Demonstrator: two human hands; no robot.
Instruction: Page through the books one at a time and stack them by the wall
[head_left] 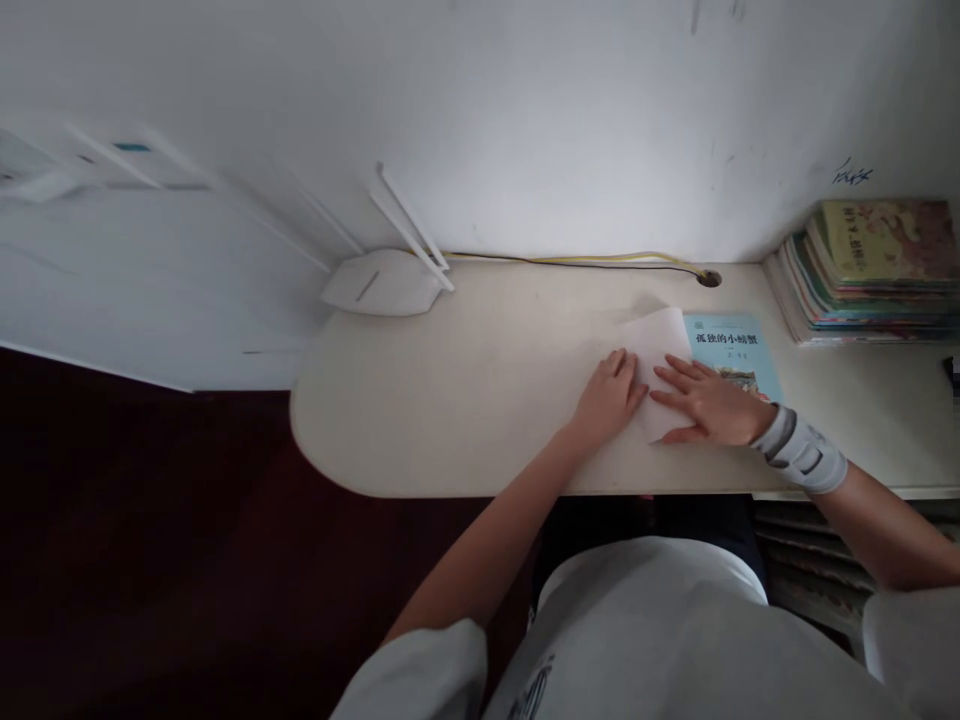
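Note:
A white sheet of paper (655, 338) lies on the desk, partly over the left side of a light-blue book (731, 335) with black title characters and a picture on its cover. My left hand (609, 398) rests on the sheet's left edge, its fingers low and close together, thumb pointing right. Across the sheet's right part, near the book, my right hand (709, 402) lies flat with fingers spread, palm down. A grey-white wrist support (802, 448) wraps my right wrist. Both hands cover parts of the sheet; the right also hides some of the book.
The pale desk (450, 400) has a rounded left end. Stacked books (877, 270) stand at the back right. A white stand with a flat base (386, 283) sits at the back left. A yellow cable (600, 259) runs along the wall to a hole (709, 279).

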